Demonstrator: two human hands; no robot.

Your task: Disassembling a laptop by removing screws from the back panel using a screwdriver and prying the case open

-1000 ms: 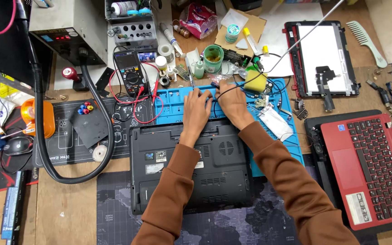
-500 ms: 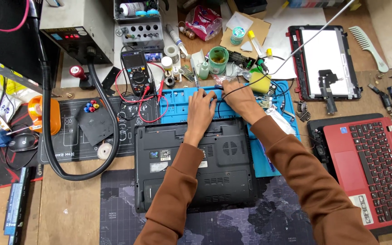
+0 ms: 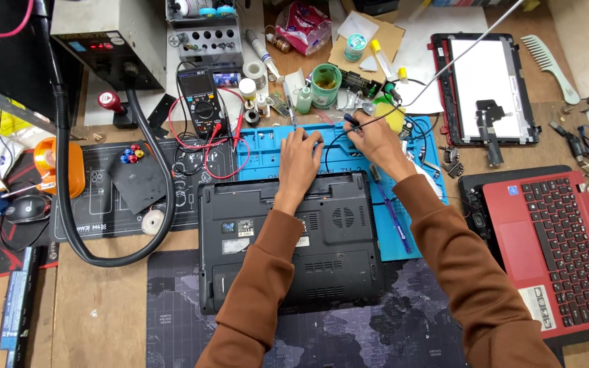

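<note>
A black laptop [image 3: 288,238] lies upside down in the middle of the workbench, its far edge on a blue work mat [image 3: 267,153] and its near edge on a dark map-printed mat [image 3: 349,334]; the left hand [image 3: 299,158] rests palm down on the blue mat just past the laptop's far edge, fingers spread a little and flat, holding nothing that can be seen; the right hand [image 3: 374,140] sits close beside it, fingers drawn together around a thin dark tool [image 3: 351,120], though the grip itself is too small to make out; a multimeter [image 3: 202,102] with red leads stands to the left; a red laptop [image 3: 553,245] lies open on the right; a bare screen panel [image 3: 485,85] lies beyond it.
</note>
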